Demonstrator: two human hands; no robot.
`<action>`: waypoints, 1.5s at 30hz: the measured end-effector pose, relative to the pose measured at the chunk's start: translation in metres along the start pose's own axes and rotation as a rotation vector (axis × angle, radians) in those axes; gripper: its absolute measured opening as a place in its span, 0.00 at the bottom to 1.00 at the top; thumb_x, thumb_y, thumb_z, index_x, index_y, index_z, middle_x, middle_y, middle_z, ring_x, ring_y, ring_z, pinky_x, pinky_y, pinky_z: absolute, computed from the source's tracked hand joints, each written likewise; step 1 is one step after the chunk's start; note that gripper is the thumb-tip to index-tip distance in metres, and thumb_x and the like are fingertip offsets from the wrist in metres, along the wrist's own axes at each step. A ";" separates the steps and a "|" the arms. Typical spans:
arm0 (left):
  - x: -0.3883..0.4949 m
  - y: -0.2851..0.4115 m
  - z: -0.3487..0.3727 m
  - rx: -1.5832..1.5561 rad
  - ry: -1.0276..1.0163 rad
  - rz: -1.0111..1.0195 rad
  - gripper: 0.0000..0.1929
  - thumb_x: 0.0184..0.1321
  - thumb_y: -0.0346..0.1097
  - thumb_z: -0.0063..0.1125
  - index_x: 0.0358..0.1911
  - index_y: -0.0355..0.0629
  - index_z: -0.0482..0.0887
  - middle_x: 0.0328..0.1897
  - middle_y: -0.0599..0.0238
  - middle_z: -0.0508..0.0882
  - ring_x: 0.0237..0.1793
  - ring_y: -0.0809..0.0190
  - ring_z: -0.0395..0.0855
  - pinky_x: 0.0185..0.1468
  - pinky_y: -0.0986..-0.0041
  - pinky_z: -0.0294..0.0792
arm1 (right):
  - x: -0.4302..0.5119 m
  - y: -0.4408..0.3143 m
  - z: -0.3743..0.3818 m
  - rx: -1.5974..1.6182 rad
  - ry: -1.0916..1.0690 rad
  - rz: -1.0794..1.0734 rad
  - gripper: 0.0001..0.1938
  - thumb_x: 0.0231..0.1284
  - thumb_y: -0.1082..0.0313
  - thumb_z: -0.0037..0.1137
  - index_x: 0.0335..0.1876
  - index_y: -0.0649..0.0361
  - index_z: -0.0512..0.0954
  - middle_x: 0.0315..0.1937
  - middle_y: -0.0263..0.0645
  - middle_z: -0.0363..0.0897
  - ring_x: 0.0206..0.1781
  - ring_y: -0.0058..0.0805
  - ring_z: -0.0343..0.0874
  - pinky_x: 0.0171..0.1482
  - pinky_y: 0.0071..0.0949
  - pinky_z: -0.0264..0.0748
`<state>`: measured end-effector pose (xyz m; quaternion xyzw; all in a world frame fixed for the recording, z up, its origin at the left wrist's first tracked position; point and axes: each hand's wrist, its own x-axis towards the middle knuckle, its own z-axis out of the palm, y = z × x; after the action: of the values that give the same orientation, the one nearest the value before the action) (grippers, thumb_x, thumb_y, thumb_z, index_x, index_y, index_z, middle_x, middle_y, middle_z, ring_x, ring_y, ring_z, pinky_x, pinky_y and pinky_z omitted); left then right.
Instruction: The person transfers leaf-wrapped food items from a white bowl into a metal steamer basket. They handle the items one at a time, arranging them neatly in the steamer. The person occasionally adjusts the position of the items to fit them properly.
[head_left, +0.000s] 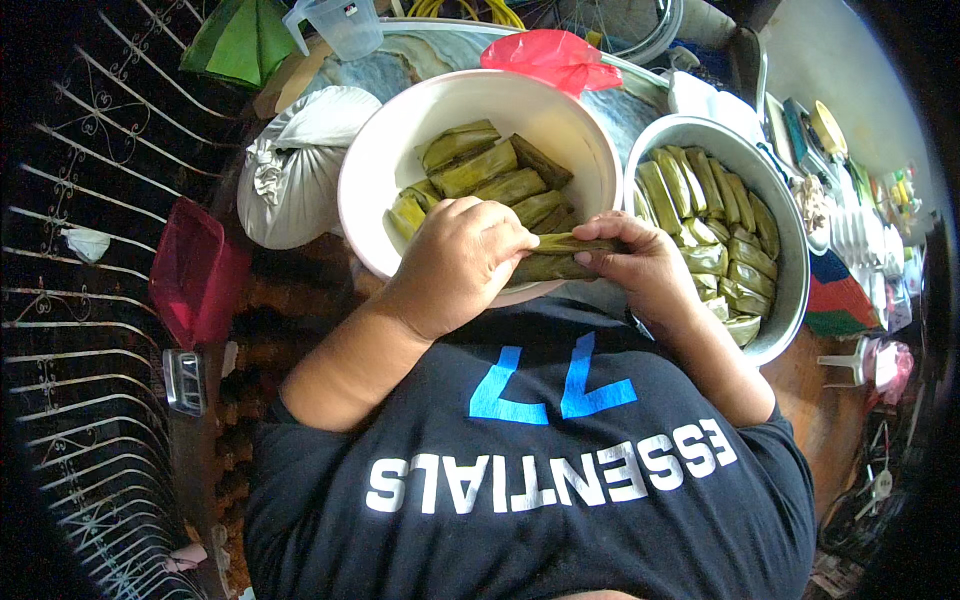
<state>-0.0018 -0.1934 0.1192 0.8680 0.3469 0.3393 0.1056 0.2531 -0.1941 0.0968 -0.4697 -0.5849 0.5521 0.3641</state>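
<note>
Both hands pinch one leaf-wrapped parcel (551, 268) over the near rim of a large pale plastic basin (375, 142). My left hand (469, 259) grips the leaf's upper fold near its left part, thumb against fingers. My right hand (626, 251) holds the right end between thumb and fingers. Inside the basin lie several olive-green leaf-wrapped parcels (476, 169), some partly hidden behind my left hand. Close to my right forearm stands a round metal basin (793, 300), with many folded leaf parcels (750, 274) packed side by side in it. What is inside the wraps is hidden.
A knotted white cloth bundle (296, 187) sits left of the pale basin. Behind are a clear plastic measuring jug (349, 30) and a red plastic bag (551, 60) on the marble-patterned table (420, 60). A red plastic container (191, 270) stands by the metal grille (82, 300) at left.
</note>
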 end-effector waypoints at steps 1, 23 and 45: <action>0.000 0.000 0.000 0.010 0.010 0.018 0.11 0.52 0.26 0.68 0.39 0.46 0.88 0.39 0.60 0.85 0.42 0.49 0.84 0.49 0.58 0.75 | 0.000 0.002 0.000 0.012 0.007 -0.014 0.10 0.57 0.82 0.68 0.44 0.62 0.86 0.51 0.35 0.79 0.58 0.27 0.77 0.64 0.27 0.71; -0.006 0.005 -0.002 0.300 0.122 0.243 0.21 0.51 0.30 0.71 0.51 0.42 0.85 0.53 0.62 0.83 0.54 0.52 0.82 0.59 0.60 0.77 | 0.001 -0.009 -0.010 -0.293 -0.034 -0.434 0.18 0.51 0.69 0.79 0.46 0.60 0.83 0.56 0.41 0.77 0.61 0.36 0.79 0.61 0.37 0.78; 0.000 -0.002 -0.001 0.000 0.248 -0.032 0.24 0.46 0.26 0.78 0.43 0.43 0.75 0.45 0.55 0.81 0.48 0.48 0.83 0.54 0.60 0.76 | -0.003 -0.038 0.014 -1.072 0.268 -0.850 0.23 0.50 0.72 0.68 0.56 0.59 0.83 0.45 0.40 0.82 0.48 0.40 0.83 0.53 0.40 0.78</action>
<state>-0.0033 -0.1914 0.1188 0.8136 0.3711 0.4424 0.0674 0.2356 -0.1994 0.1325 -0.3792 -0.8598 -0.0658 0.3357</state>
